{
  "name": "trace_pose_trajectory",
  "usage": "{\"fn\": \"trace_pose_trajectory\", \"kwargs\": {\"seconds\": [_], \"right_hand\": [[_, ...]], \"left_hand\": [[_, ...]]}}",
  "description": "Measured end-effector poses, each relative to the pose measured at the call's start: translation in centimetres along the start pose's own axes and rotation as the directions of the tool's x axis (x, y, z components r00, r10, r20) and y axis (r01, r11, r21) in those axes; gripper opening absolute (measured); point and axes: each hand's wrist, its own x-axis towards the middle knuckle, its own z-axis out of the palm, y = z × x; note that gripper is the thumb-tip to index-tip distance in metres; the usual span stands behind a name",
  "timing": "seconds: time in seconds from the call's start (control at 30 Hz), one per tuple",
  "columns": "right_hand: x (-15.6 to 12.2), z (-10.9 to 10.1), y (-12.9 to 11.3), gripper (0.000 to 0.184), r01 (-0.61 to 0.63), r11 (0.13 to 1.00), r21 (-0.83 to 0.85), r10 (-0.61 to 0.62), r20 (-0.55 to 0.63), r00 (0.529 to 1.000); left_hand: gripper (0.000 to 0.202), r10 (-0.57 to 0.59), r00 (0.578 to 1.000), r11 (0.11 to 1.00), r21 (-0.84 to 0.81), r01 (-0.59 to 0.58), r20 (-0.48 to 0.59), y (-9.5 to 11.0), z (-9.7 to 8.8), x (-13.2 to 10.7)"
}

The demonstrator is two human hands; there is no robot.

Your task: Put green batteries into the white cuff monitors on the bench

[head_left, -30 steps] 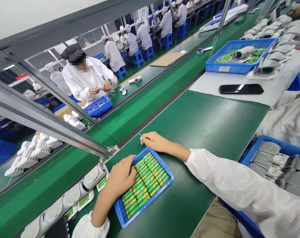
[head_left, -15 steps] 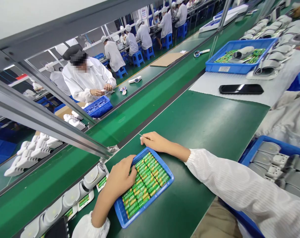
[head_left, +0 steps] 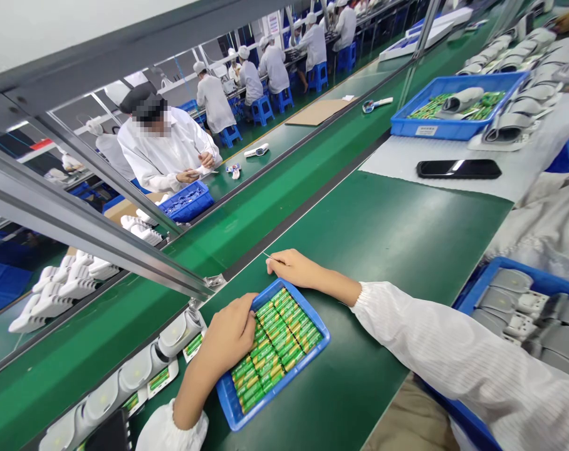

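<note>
A small blue tray (head_left: 320, 352) stands at a slant on the green bench, filled with rows of green and gold batteries (head_left: 281, 335). My left hand (head_left: 232, 335) is closed over the tray's left rim, its thumb on the inner side by the batteries; some fingertips are hidden. Just beyond the tray's far corner, my right hand (head_left: 291, 268) rests on the bench with the fingers curled together. A thin, pale pointed tip (head_left: 267, 255) sticks out from them; the rest of that tool is hidden in the hand.
Grey-white device housings (head_left: 136, 369) with batteries line the left edge. At right are a larger blue tray (head_left: 435, 129) of batteries, a dark phone-like slab (head_left: 458, 169) and a blue bin (head_left: 489, 275) of grey parts. A metal post (head_left: 125, 244) slants beside the green belt (head_left: 247, 216). A co-worker sits opposite.
My left thumb has shifted slightly along the tray's inner side. My right hand stays still. A white device on the belt has moved a little left, and the co-worker's hand has risen.
</note>
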Motion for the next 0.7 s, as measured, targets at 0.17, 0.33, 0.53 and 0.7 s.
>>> {"fn": "trace_pose_trajectory", "kwargs": {"seconds": [0.17, 0.33, 0.53, 0.7], "right_hand": [[0.01, 0.05, 0.07, 0.038, 0.007, 1.000, 0.008, -0.007, -0.002, 1.000], [0.02, 0.14, 0.21, 0.038, 0.014, 1.000, 0.006, -0.014, -0.008, 1.000], [-0.03, 0.06, 0.13, 0.038, 0.005, 1.000, 0.007, -0.005, -0.001, 1.000], [0.01, 0.02, 0.04, 0.038, -0.003, 1.000, -0.007, 0.003, 0.001, 1.000]], "left_hand": [[0.039, 0.013, 1.000, 1.000, -0.015, -0.013, -0.006, -0.04, 0.00, -0.08], [0.039, 0.006, 1.000, 1.000, -0.010, -0.006, -0.008, 0.31, -0.22, -0.06], [0.036, -0.017, 1.000, 1.000, 0.003, 0.017, 0.010, 0.48, -0.32, -0.02], [0.038, -0.023, 1.000, 1.000, 0.016, 0.023, 0.012, 0.56, -0.37, -0.03]]}}
